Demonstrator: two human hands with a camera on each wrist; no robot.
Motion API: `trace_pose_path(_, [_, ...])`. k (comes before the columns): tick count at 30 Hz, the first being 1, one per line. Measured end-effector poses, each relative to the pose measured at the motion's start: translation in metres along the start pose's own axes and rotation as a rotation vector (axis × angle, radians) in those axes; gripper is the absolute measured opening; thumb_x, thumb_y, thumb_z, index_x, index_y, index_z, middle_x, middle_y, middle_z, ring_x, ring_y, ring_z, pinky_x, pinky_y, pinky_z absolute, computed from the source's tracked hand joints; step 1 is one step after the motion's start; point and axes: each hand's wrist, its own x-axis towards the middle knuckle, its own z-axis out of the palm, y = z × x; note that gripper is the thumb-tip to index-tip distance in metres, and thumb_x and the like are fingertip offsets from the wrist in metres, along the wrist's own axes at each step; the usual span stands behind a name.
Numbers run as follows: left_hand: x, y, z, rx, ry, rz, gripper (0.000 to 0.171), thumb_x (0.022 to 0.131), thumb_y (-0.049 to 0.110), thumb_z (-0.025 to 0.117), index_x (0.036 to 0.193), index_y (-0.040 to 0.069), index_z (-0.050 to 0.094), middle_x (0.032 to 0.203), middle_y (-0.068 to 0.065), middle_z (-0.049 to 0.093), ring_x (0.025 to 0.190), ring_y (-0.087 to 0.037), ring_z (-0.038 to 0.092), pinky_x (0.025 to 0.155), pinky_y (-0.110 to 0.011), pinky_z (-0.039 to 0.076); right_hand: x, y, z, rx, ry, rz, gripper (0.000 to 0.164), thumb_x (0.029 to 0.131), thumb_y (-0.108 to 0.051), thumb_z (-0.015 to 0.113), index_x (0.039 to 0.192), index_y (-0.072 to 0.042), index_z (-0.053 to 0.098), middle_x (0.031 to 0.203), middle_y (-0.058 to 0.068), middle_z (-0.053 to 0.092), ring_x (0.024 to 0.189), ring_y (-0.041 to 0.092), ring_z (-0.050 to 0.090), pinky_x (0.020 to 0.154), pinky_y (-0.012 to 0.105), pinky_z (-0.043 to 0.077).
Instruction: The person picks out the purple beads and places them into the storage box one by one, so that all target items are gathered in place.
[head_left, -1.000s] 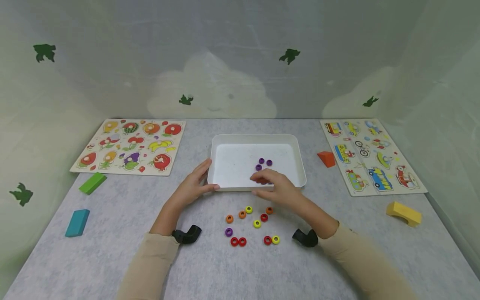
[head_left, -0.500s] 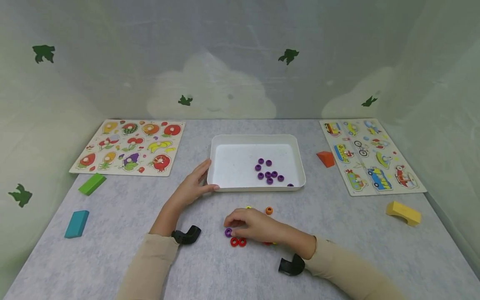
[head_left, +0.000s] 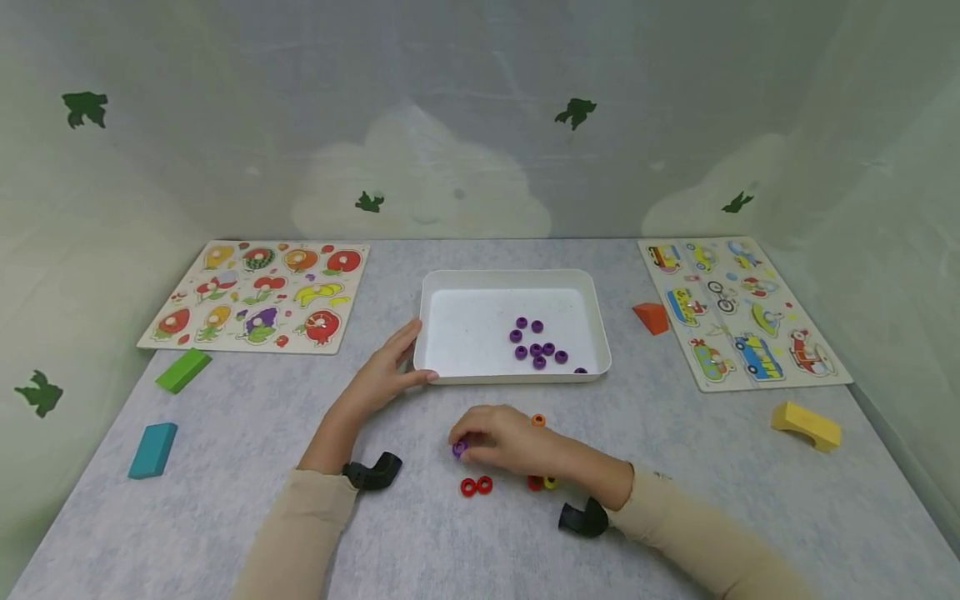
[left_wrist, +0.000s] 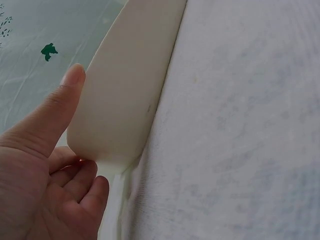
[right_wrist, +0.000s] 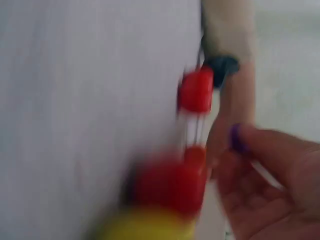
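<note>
Between the thumb and fingertips of my right hand (head_left: 504, 439) is a purple bead (head_left: 459, 450), held over the table in front of the tray. The right wrist view shows the same purple bead (right_wrist: 238, 139) pinched there, blurred. My left hand (head_left: 381, 373) holds the near left corner of the white tray (head_left: 465, 377), thumb at the front side and fingers along the left side. Several purple beads (head_left: 536, 349) lie in the tray's right part. Red beads (head_left: 476, 485), an orange bead (head_left: 538, 420) and a yellow bead (head_left: 551, 482) lie around my right hand, which hides others.
A fruit puzzle board (head_left: 255, 296) lies at the back left, a vehicle puzzle board (head_left: 742, 312) at the back right. Green (head_left: 183, 370) and teal (head_left: 153, 450) blocks sit at left. An orange-red block (head_left: 651, 317) and a yellow arch block (head_left: 807, 426) stand at right.
My right hand has come from the tray to the table beads and picked up the purple bead, lifting it slightly. More purple beads show in the tray. My left hand stays put.
</note>
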Motion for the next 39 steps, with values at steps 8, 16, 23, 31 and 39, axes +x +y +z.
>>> trace_pose_path(8, [0.001, 0.001, -0.001, 0.012, 0.000, -0.022, 0.089, 0.065, 0.036, 0.066, 0.133, 0.011, 0.016, 0.137, 0.000, 0.011, 0.122, -0.013, 0.011, 0.096, -0.032, 0.021, 0.019, 0.030, -0.061, -0.020, 0.318, 0.070, 0.021, 0.077, -0.014, 0.058, 0.098, -0.012, 0.059, 0.091, -0.008, 0.055, 0.079, 0.003, 0.050, 0.067, 0.022, 0.044])
trace_pose_path(16, [0.000, 0.000, -0.002, 0.015, 0.002, -0.019, 0.092, 0.062, 0.042, 0.065, 0.133, 0.010, 0.016, 0.137, 0.000, 0.011, 0.122, -0.012, 0.012, 0.096, -0.031, 0.022, 0.045, 0.083, -0.085, -0.069, 0.369, 0.364, 0.022, 0.077, -0.014, 0.058, 0.100, -0.012, 0.058, 0.090, -0.007, 0.057, 0.081, 0.007, 0.051, 0.071, 0.023, 0.042])
trace_pose_path(23, [0.001, -0.001, -0.001, 0.019, 0.005, -0.022, 0.089, 0.064, 0.037, 0.066, 0.133, 0.011, 0.016, 0.137, 0.000, 0.011, 0.122, -0.012, 0.012, 0.096, -0.031, 0.022, 0.056, 0.107, -0.088, -0.138, 0.306, 0.470, 0.018, 0.078, -0.018, 0.057, 0.096, -0.018, 0.059, 0.087, -0.006, 0.056, 0.080, 0.008, 0.049, 0.073, 0.025, 0.040])
trace_pose_path(31, [0.002, -0.001, -0.001, 0.020, 0.001, -0.035, 0.091, 0.063, 0.041, 0.066, 0.133, 0.012, 0.016, 0.137, 0.000, 0.011, 0.122, -0.013, 0.012, 0.096, -0.031, 0.022, 0.051, 0.105, -0.091, -0.100, 0.282, 0.497, 0.028, 0.078, -0.025, 0.057, 0.105, -0.018, 0.054, 0.100, -0.005, 0.053, 0.093, 0.011, 0.047, 0.081, 0.027, 0.038])
trace_pose_path(39, [0.001, 0.010, -0.007, 0.131, -0.038, -0.052, 0.090, 0.066, 0.045, 0.061, 0.134, 0.017, 0.008, 0.137, 0.001, 0.008, 0.123, -0.014, 0.008, 0.097, -0.037, 0.017, 0.004, 0.063, -0.128, -0.277, 0.315, 0.380, 0.053, 0.080, -0.046, 0.043, 0.123, -0.017, 0.037, 0.126, 0.002, 0.035, 0.115, 0.019, 0.030, 0.092, 0.037, 0.028])
